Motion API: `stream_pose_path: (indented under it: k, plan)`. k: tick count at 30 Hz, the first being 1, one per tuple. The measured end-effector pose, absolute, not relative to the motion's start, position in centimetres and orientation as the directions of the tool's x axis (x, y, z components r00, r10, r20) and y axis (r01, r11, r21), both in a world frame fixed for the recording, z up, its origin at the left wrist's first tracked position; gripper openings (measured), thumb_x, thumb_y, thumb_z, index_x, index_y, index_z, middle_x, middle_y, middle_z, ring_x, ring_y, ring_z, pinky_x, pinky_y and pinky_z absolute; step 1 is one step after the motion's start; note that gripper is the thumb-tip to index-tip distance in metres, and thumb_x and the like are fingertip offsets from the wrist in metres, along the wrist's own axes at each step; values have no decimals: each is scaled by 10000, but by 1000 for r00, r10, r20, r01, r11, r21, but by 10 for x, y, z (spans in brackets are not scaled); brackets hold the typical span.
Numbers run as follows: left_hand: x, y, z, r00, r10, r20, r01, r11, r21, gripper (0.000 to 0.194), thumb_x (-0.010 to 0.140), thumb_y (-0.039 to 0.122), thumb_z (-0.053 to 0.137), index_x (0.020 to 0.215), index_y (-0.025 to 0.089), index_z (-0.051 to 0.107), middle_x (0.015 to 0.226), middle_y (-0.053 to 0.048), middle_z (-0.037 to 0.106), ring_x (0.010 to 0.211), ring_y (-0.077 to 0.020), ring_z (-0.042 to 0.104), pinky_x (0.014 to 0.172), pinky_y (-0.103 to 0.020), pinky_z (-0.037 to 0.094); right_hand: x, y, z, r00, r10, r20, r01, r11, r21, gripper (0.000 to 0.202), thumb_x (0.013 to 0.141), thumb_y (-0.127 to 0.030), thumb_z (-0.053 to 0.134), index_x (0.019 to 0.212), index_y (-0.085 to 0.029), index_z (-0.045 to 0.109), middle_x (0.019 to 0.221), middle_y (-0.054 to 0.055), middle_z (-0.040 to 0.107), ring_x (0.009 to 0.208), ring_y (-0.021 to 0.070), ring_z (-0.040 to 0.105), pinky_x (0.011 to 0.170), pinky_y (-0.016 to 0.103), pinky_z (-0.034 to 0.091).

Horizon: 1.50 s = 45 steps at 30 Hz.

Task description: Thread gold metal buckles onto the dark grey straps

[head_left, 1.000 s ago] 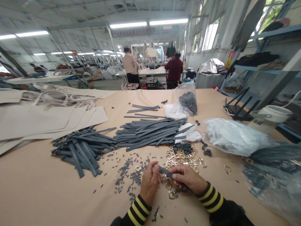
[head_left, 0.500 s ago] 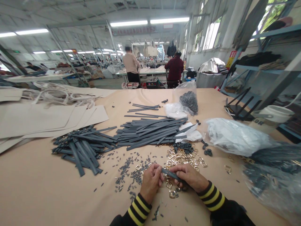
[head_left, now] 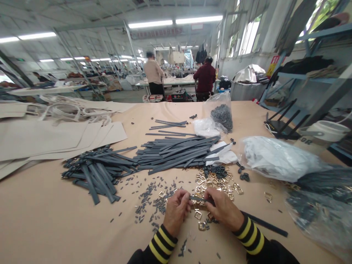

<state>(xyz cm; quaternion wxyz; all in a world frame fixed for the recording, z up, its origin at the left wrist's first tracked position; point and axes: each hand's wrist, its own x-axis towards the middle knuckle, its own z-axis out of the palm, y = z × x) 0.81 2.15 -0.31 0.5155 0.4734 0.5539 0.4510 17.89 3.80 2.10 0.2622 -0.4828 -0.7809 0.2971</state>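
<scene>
Fingers (head_left: 184, 201) of the left hand (head_left: 173, 214) are pinched together on one end of a dark strap (head_left: 197, 198), and the right hand (head_left: 224, 212) grips it a short way along, thumb and fingertips close together; what looks like its tail (head_left: 265, 224) comes out beyond the right wrist, toward the surface's right edge. This held strap is near the middle of the surface (head_left: 68, 234), on the side closest to the wearer, just above scattered gold buckles (head_left: 201, 226). Whether any buckle is already on it cannot be made out, since fingers and metal overlap there. Judging by how things lie, the work is partway along: toward the left edge, a heap of straps (head_left: 106, 181) shows gold glints at its ends, so these seem to have been fitted with hardware. Much appears left: a broad pile of straps (head_left: 170, 156) in the middle with no metal visible on it, several loose straps (head_left: 170, 122) nearer the far edge, plenty of unused buckles, small dark pieces (head_left: 159, 205) strewn left of the hands, and a clear bag (head_left: 222, 116) of dark parts by the far edge. The held strap looks unfinished.
</scene>
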Motion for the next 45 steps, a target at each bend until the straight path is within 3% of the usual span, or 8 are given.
stream_pose_path:
  k: [8,28,32,37,45]
  plan:
    - [10,24,-9,-19,995,-98,18,98,995,182,774,339,479,812,170,422,512,54,536,398,-69,466,390,-165,351,182,37,24,-434,900,30,599,313,-737,127,696,-132,527,799,-207,519,747,-7,571,701,154,505,633,256,369]
    - [13,24,-6,-56,987,-148,19,149,989,192,761,355,461,778,171,410,428,71,514,323,-58,419,337,-143,309,178,38,20,-441,897,-18,537,247,-806,59,717,-180,535,753,-192,579,689,-16,600,643,140,522,576,236,358]
    - [15,25,-5,-89,983,-162,46,167,985,199,765,367,447,775,171,409,439,66,519,323,-61,423,325,-145,316,178,38,16,-400,916,21,600,280,-749,162,687,-130,537,831,-201,558,768,-4,607,723,155,531,654,254,375]
    - [13,25,-6,-76,982,-171,55,176,983,245,747,405,478,813,180,406,456,66,531,347,-77,453,334,-158,347,176,37,12,-393,911,123,676,377,-633,154,706,-121,529,836,-202,538,828,14,598,784,164,523,704,267,377]
    - [9,31,-4,-49,986,-162,134,167,977,356,688,480,530,856,187,416,474,58,557,403,-105,488,399,-201,411,174,39,11,-364,922,136,727,372,-577,145,712,-178,567,846,-222,537,849,-6,600,815,153,534,711,239,381]
